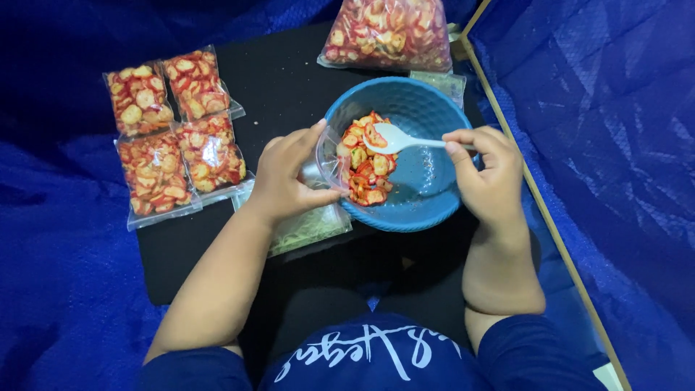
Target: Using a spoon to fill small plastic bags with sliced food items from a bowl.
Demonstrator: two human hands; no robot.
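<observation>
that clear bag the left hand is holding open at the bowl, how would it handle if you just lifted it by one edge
The small clear bag looks thin and floppy, since the left hand must hold its mouth open. Part-filled with red chips, it would probably sag and could spill them. The glossy film may be a bit slippery. The filled packets lie flat, so rolling seems unlikely.

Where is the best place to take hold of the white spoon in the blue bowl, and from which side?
Grip the white spoon by its slim handle, from the bowl's right side. The handle pokes over the rim of the blue bowl toward the right hand, which pinches it there, while the spoon's head lies among the red chips.
</observation>
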